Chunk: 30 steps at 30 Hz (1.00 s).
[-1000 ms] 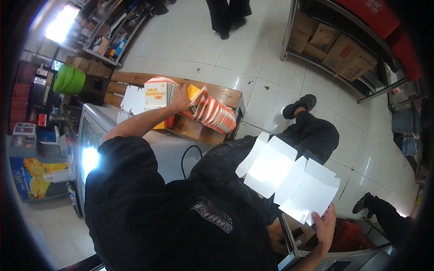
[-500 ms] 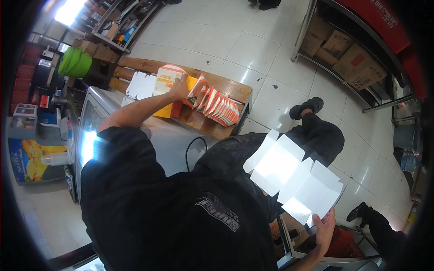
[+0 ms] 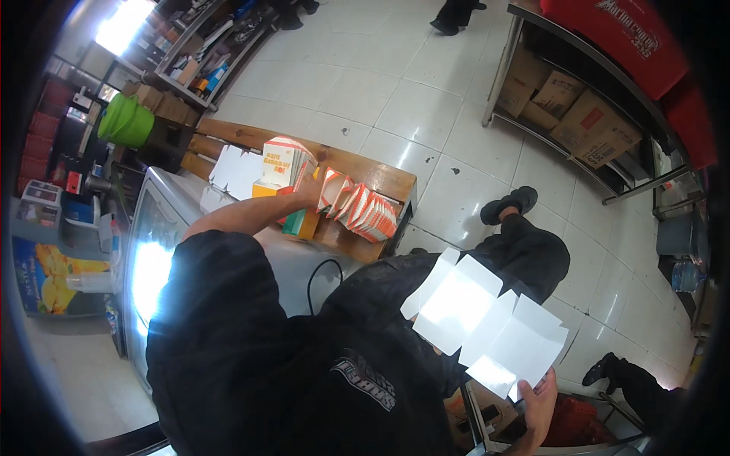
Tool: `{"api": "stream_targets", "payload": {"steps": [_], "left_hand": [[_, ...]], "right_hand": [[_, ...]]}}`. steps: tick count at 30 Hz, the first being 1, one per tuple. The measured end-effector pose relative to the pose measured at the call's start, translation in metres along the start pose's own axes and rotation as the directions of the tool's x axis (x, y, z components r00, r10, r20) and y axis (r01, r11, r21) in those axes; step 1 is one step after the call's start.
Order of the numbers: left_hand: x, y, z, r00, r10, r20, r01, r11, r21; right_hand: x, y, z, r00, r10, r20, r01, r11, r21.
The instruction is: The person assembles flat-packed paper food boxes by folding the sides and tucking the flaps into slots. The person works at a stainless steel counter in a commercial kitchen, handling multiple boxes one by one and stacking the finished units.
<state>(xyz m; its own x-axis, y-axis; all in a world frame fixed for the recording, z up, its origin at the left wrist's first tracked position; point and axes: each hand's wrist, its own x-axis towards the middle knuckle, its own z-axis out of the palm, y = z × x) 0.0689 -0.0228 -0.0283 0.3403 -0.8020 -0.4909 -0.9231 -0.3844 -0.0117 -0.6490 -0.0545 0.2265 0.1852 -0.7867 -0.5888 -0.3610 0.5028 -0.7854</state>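
My left hand (image 3: 309, 188) reaches to a bench and closes around the side of a folded food carton (image 3: 280, 163), white and yellow with orange stripes; some fingers are hidden. Beside that hand, a row of orange-and-white striped cartons (image 3: 357, 205) stands packed together. Lower right, my right hand (image 3: 538, 399) pinches the corner of an unfolded white carton blank (image 3: 498, 334), thumb on top. The blank lies plain side up across my lap, with its flaps spread. Flat white cartons (image 3: 237, 171) and a yellow-and-green box (image 3: 300, 223) are near the left hand.
The wooden bench (image 3: 395, 179) stands beside a grey glass-fronted appliance (image 3: 156, 228) with a black cable (image 3: 310, 285). A green bucket (image 3: 125, 121) is behind at left. Shelving at upper right holds cardboard boxes (image 3: 593, 129). Other people's feet (image 3: 449, 23) show on the tiled floor.
The carton in my left hand has turned to show its striped side, and the hand has shifted down along it. My right hand still holds the blank. The view has tilted slightly.
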Motion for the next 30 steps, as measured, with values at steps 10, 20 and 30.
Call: {"api": "stream_targets", "payload": {"steps": [10, 20, 30], "left_hand": [[-0.004, -0.001, 0.002, 0.999, -0.017, 0.038, 0.016, 1.0, 0.016], [0.006, -0.006, -0.016, 0.963, 0.26, 0.067, -0.262, 0.965, 0.018], [-0.003, -0.015, -0.127, 0.925, 0.32, 0.203, -0.269, 0.932, -0.242]], "right_hand": [[0.001, 0.003, -0.003, 1.0, 0.004, 0.009, -0.004, 1.0, -0.011], [0.005, 0.014, -0.007, 0.999, -0.039, 0.003, 0.039, 0.999, 0.004], [-0.003, 0.003, -0.001, 1.0, -0.009, 0.0, 0.009, 1.0, 0.024]]}}
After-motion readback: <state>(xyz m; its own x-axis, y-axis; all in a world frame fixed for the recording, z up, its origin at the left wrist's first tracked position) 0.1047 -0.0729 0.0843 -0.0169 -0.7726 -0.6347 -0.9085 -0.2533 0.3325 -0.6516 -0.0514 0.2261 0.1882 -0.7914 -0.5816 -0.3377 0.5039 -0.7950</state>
